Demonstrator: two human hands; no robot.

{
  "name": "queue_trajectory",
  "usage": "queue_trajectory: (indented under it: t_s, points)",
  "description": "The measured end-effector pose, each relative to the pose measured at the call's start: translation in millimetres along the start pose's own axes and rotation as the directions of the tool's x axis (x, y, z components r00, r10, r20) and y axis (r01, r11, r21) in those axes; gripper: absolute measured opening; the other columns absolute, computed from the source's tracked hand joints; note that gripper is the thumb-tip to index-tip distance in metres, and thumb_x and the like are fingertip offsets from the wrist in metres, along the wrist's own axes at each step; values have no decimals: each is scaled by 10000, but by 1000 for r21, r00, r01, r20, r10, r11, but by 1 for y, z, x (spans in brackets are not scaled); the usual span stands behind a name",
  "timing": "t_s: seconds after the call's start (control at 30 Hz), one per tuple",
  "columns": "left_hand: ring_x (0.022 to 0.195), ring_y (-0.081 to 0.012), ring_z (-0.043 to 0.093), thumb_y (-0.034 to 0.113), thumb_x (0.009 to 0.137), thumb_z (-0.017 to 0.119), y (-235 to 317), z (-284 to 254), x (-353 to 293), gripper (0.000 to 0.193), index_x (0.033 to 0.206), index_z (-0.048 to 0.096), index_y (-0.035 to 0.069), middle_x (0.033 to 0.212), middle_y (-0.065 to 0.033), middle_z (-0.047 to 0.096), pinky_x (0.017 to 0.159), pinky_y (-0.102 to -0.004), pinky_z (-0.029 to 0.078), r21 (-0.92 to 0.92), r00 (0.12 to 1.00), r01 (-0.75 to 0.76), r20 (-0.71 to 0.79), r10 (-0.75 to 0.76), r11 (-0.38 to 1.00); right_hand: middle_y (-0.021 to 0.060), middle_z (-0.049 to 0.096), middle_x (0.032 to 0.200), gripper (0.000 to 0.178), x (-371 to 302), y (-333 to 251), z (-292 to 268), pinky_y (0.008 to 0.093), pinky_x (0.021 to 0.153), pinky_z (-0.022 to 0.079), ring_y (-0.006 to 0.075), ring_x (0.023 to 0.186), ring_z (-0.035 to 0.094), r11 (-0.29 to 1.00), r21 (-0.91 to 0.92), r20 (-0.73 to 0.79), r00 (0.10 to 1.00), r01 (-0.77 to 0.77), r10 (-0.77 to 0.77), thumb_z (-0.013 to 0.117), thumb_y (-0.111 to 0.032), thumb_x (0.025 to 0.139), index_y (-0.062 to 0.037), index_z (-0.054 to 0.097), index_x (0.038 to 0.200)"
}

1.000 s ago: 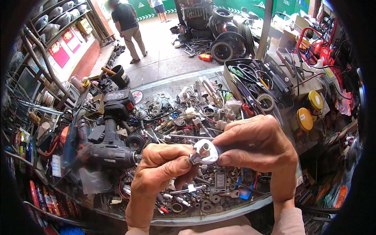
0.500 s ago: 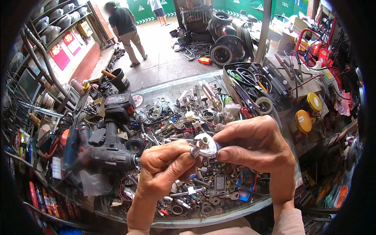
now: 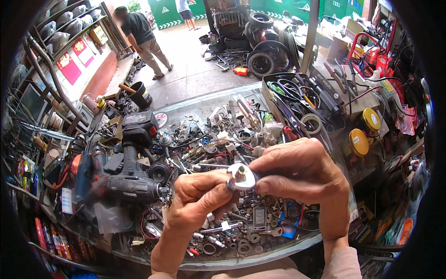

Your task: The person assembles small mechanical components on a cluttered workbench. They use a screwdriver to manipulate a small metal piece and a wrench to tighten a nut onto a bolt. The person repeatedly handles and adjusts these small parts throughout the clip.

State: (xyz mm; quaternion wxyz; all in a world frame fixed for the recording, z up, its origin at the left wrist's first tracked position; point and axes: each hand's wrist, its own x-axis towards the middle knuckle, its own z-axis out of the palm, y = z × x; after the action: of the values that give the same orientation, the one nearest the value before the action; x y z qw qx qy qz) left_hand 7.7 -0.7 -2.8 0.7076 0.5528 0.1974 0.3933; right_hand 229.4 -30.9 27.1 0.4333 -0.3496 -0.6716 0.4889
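Note:
Above the cluttered bench, my left hand (image 3: pixel 197 194) pinches a small cylindrical metal fitting (image 3: pixel 240 172) between thumb and curled fingers; its hollow-looking end points up. My right hand (image 3: pixel 304 176) is closed on a silver wrench (image 3: pixel 246 182), whose shiny head sits around the fitting. The rest of the wrench is hidden behind the right fingers. Below the hands lie several loose washers, bolts and spark plugs, along with a small rectangular metal part (image 3: pixel 260 217).
A black cordless impact wrench (image 3: pixel 132 186) lies on the left of the glass-topped bench. At the back right stands a tool box (image 3: pixel 265 88) filled with cables and tools, near yellow-lidded jars (image 3: pixel 358 142). Beyond the bench are a black bucket (image 3: pixel 141 95), tyres (image 3: pixel 261 63) and a standing person (image 3: pixel 141 39).
The wrench head and the fitting have tilted, and the wrench now covers more of the fitting's side. Both hands keep their grip. The person in the background leans further left.

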Motion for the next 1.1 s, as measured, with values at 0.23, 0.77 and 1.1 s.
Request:
queue_trajectory:
  t_s: [0.23,0.77,1.1]
  points:
    - [559,-95,559,58,890,619,-9,7,3,115,947,649,-37,765,-80,607,483,-219,429,579,937,-203,-120,329,789,-1,647,839,227,2,3,10,188,652,450,36,761,540,988,94,-100,986,-125,134,646,-102,895,26,642,1083]
    - [679,-132,582,21,809,702,-16,8,8,171,972,671,-17,844,-85,622,571,-234,461,931,721,-219,-47,691,292,-10,618,727,184,2,-3,18,193,553,420,17,654,511,971,104,-265,935,-215,235,698,-134,854,27,655,933]
    - [645,-183,608,-60,729,719,-17,12,7,293,1006,699,35,835,-91,605,547,-268,474,958,707,-283,174,685,49,-85,419,585,301,4,3,21,221,433,235,2,536,328,978,-43,-344,922,-204,177,650,-295,904,-10,609,815]
